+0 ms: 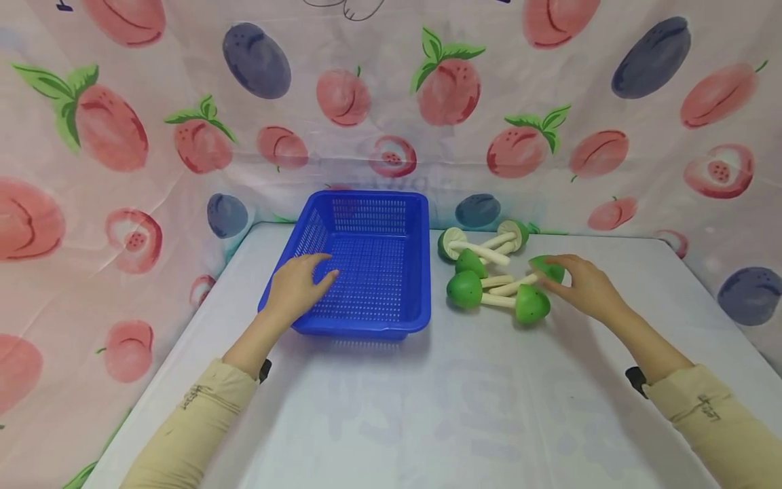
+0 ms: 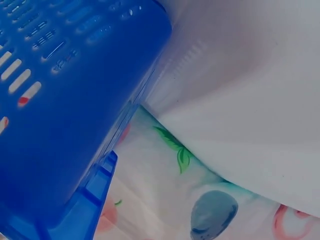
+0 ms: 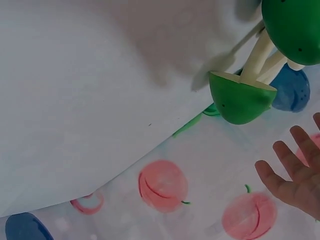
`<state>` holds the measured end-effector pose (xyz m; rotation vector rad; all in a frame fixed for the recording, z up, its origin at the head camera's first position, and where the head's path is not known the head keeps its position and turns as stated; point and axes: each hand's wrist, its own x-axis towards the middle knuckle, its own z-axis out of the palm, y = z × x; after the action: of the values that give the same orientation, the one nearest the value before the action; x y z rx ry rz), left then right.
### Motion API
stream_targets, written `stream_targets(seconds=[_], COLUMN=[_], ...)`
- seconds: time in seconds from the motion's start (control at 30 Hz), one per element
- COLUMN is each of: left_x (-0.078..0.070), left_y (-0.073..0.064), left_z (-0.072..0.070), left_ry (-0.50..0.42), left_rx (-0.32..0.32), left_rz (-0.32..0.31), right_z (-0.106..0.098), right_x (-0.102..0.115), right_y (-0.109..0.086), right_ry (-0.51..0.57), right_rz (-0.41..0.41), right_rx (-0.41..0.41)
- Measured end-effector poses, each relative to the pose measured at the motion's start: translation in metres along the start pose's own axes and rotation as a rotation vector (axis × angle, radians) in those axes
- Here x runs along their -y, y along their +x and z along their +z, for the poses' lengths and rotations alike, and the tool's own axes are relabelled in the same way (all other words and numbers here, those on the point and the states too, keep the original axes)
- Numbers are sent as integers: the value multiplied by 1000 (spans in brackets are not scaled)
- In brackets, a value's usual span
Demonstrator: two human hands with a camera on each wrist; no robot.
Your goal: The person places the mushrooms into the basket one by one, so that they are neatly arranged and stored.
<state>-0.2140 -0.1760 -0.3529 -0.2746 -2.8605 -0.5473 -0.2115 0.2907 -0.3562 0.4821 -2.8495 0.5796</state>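
A pile of toy mushrooms with green caps and cream stems (image 1: pixel 466 290) lies to the right of a blue plastic basket (image 1: pixel 423 272). My right hand (image 1: pixel 583 284) is at the pile's right side, thumb and fingers parted around the outermost green cap (image 1: pixel 548 269). In the right wrist view the fingers (image 3: pixel 295 170) are spread, with a gap between them and the nearest mushroom cap (image 3: pixel 242 102). Over the basket's left rim hovers my left hand (image 1: pixel 294 285), thumb and fingers apart and nothing between them. The left wrist view shows the basket's slotted side (image 2: pixel 75 110) but not the hand.
A white cloth covers the table (image 1: pixel 489 407). Behind it and to the left hangs a fruit-printed curtain (image 1: pixel 379 61), meeting the table's back edge just beyond the basket and mushrooms.
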Motion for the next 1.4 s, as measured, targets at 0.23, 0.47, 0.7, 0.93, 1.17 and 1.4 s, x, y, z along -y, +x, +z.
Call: stream_targets(seconds=[0.23,0.47,0.7,0.93,1.17,1.4], left_x=[5,13,19,20,21,20], left_y=[-8,-16,-20,-23,-22,-22], left_z=[-4,-10,-8,2,1,0], left_ry=[-34,-52,-43,10,38,61], left_rx=[-35,-62,-44,-11,39,96], left_rz=[-3,-11,-19,-25,-66,-84], right_z=[2,3,2,3,5,7], right_x=[1,4,10,22,34,41], right_y=[2,10,26,44,65,97], right_ry=[2,6,9,-32,-75,-80], right_rz=[8,17,16,6,-7,0], right_rx=[2,39,72,122,189,251])
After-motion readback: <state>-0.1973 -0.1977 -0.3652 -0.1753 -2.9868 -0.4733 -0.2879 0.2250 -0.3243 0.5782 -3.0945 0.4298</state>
